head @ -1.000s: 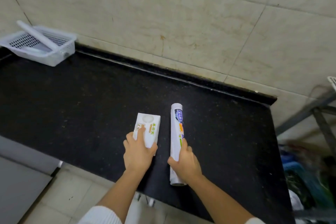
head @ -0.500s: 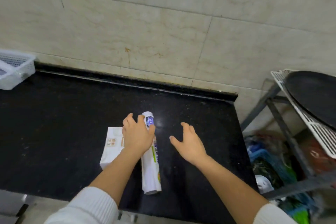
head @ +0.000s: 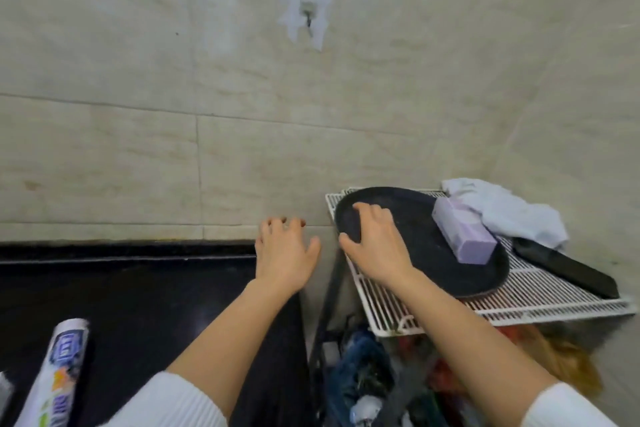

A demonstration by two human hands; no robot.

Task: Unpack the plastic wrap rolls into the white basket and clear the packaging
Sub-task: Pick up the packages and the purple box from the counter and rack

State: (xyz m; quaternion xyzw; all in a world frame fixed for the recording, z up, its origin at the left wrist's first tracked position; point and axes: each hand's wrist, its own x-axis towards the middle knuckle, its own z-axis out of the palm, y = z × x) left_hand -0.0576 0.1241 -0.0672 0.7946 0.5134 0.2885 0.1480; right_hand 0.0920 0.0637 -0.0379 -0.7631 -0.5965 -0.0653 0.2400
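A wrapped plastic wrap roll (head: pixel 57 371) lies on the black counter (head: pixel 138 295) at the bottom left, and a sliver of the white box (head: pixel 4 392) shows at the left edge. My left hand (head: pixel 282 255) hovers open above the counter's right end, holding nothing. My right hand (head: pixel 375 246) reaches over the left rim of a black round tray (head: pixel 433 253) on a white wire rack (head: pixel 540 295); its fingers rest on the rim, and I cannot tell if they grip it. A purple box (head: pixel 462 236) lies on the tray. The white basket is out of view.
A white cloth (head: pixel 505 208) and a long black object (head: pixel 564 269) sit on the rack's far side. Bags and clutter (head: pixel 367 374) fill the floor under the rack. A tiled wall with a hook (head: pixel 308 15) rises behind.
The view has swung right and up, away from the basket. Both hands left the roll and box on the counter; my right hand reached across to the black tray on the rack.
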